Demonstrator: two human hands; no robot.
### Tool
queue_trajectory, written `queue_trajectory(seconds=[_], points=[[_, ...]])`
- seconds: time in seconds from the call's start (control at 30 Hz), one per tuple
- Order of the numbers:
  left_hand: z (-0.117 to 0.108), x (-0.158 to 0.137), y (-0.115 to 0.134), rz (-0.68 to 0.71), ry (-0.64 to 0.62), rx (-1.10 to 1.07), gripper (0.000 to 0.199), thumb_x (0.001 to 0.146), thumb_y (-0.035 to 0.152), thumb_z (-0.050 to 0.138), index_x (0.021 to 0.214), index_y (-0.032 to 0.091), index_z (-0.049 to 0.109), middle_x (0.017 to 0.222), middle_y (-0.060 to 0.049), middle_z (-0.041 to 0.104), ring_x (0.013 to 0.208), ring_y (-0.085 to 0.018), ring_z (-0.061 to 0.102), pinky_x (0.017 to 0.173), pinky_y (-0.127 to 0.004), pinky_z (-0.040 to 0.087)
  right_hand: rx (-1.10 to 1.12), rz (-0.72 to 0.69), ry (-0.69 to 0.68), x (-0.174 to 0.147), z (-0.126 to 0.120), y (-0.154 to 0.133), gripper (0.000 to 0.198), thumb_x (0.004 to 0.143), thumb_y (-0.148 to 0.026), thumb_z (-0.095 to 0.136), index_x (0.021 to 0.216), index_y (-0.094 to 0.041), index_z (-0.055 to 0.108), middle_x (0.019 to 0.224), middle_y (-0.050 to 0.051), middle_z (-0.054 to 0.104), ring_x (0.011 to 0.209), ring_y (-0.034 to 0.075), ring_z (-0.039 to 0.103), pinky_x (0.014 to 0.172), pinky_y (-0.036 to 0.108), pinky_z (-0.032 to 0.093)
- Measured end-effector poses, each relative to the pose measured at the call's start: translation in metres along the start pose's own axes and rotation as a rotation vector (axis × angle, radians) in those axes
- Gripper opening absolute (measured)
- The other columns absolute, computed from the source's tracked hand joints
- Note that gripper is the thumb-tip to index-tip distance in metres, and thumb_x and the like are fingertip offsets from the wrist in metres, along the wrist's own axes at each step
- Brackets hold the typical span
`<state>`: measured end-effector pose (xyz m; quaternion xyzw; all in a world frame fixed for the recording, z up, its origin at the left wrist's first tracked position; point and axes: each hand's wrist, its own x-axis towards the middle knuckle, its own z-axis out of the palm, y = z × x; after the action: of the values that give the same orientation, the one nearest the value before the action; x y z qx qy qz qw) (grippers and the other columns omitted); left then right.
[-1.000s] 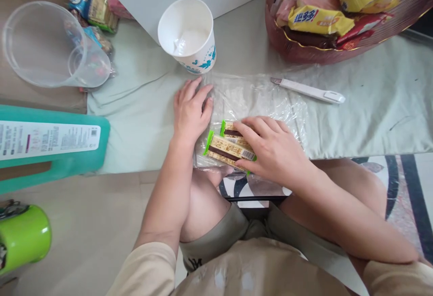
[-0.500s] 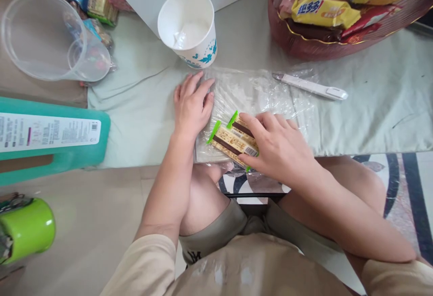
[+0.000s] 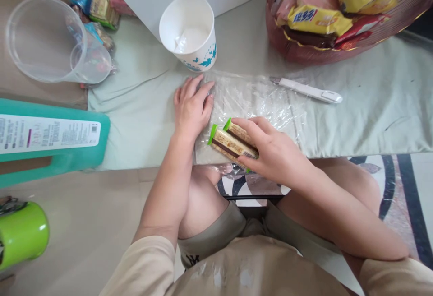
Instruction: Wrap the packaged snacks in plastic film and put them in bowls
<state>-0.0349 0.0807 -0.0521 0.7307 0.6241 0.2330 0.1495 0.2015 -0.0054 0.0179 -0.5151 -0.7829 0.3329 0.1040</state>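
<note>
Two wrapped wafer bars with green ends lie side by side near the table's front edge, on a clear plastic sheet. My right hand is closed around them, thumb at the near side and fingers over the far one, covering their right ends. Fingers spread, my left hand rests flat at the left edge of the sheet and holds nothing. Just beyond it stands a white paper cup with a blue leaf print and some clear plastic inside. A white utility knife lies at the sheet's right side.
A pink ribbed bowl of wrapped snacks stands at the back right. To the left are a clear plastic cup lying tilted, more packaged snacks and a teal container. A green bin is on the floor.
My right hand has drawn in around the wafer bars, pressing them closer together and shifting the far one slightly left. My left hand has stayed in place.
</note>
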Motion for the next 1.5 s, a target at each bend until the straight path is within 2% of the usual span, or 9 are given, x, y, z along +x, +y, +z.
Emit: queue_trajectory(seconds=[0.2, 0.5, 0.6, 0.7, 0.77, 0.93, 1.07, 1.27, 1.5], points=[[-0.003, -0.001, 0.004, 0.028, 0.032, 0.051, 0.038, 0.098, 0.037, 0.056, 0.130, 0.032, 0.074, 0.155, -0.010, 0.062, 0.151, -0.038, 0.049, 0.128, -0.068, 0.027, 0.377, 0.119, -0.102, 0.000, -0.019, 0.018, 0.077, 0.082, -0.027, 0.069, 0.155, -0.025, 0.044, 0.126, 0.012, 0.074, 0.090, 0.024, 0.072, 0.081, 0.039, 0.058], [-0.022, 0.005, -0.018, 0.134, 0.042, -0.073, 0.054, 0.099, 0.050, 0.053, 0.147, 0.026, 0.060, 0.161, -0.014, 0.056, 0.155, -0.033, 0.047, 0.129, -0.060, 0.036, 0.905, -0.011, 0.067, 0.009, -0.010, 0.067, 0.078, 0.082, -0.042, 0.078, 0.148, -0.023, 0.041, 0.113, 0.007, 0.069, 0.094, 0.022, 0.071, 0.079, 0.037, 0.059], [-0.046, 0.001, -0.024, 0.064, 0.170, -0.105, 0.049, 0.100, 0.056, 0.053, 0.137, 0.026, 0.065, 0.153, -0.013, 0.063, 0.148, -0.031, 0.055, 0.124, -0.055, 0.046, 1.026, 0.019, 0.081, 0.013, -0.005, 0.075, 0.080, 0.080, -0.048, 0.082, 0.146, -0.026, 0.042, 0.120, 0.008, 0.071, 0.105, 0.025, 0.071, 0.085, 0.039, 0.059], [-0.076, -0.011, 0.005, -0.024, 0.349, -0.055, 0.035, 0.100, 0.052, 0.057, 0.123, 0.030, 0.070, 0.141, -0.010, 0.069, 0.139, -0.028, 0.062, 0.117, -0.050, 0.054, 1.112, 0.038, 0.117, 0.013, -0.003, 0.075, 0.078, 0.078, -0.050, 0.083, 0.142, -0.027, 0.046, 0.128, 0.009, 0.070, 0.109, 0.025, 0.071, 0.088, 0.039, 0.059], [-0.085, -0.020, 0.043, 0.047, 0.318, -0.019, 0.025, 0.102, 0.044, 0.057, 0.119, 0.033, 0.071, 0.142, -0.006, 0.068, 0.138, -0.025, 0.063, 0.120, -0.045, 0.051, 1.110, 0.052, 0.111, 0.012, -0.003, 0.072, 0.077, 0.078, -0.049, 0.083, 0.142, -0.027, 0.046, 0.128, 0.009, 0.070, 0.108, 0.025, 0.071, 0.088, 0.040, 0.059], [-0.037, -0.029, 0.113, 0.208, 0.003, -0.225, 0.033, 0.109, 0.041, 0.044, 0.125, 0.023, 0.066, 0.145, -0.010, 0.068, 0.137, -0.026, 0.064, 0.121, -0.047, 0.050, 1.146, 0.063, 0.192, 0.011, 0.002, 0.066, 0.080, 0.073, -0.048, 0.084, 0.140, -0.026, 0.047, 0.130, 0.010, 0.071, 0.116, 0.028, 0.071, 0.099, 0.047, 0.058], [0.010, -0.026, 0.104, 0.045, 0.169, -0.551, 0.042, 0.110, 0.051, 0.037, 0.141, 0.026, 0.052, 0.146, -0.013, 0.066, 0.140, -0.024, 0.063, 0.120, -0.045, 0.051, 1.172, 0.091, 0.307, 0.013, 0.007, 0.066, 0.075, 0.074, -0.042, 0.080, 0.139, -0.025, 0.047, 0.143, 0.013, 0.066, 0.130, 0.030, 0.067, 0.113, 0.051, 0.052], [0.018, -0.022, 0.092, 0.106, 0.123, -0.576, 0.043, 0.109, 0.054, 0.037, 0.132, 0.024, 0.058, 0.134, -0.014, 0.072, 0.129, -0.025, 0.068, 0.114, -0.045, 0.053, 1.025, 0.070, 0.474, 0.009, 0.000, 0.061, 0.067, 0.081, -0.041, 0.073, 0.140, -0.024, 0.046, 0.146, 0.016, 0.064, 0.133, 0.030, 0.066, 0.113, 0.053, 0.053], [0.029, -0.011, 0.092, 0.230, 0.064, -0.401, 0.049, 0.109, 0.053, 0.031, 0.127, 0.021, 0.063, 0.132, -0.016, 0.073, 0.137, -0.029, 0.064, 0.117, -0.052, 0.050, 0.606, -0.082, 0.863, -0.005, -0.079, 0.062, 0.054, 0.084, -0.025, 0.074, 0.135, -0.025, 0.056, 0.132, 0.015, 0.072, 0.120, 0.029, 0.072, 0.097, 0.047, 0.059]])
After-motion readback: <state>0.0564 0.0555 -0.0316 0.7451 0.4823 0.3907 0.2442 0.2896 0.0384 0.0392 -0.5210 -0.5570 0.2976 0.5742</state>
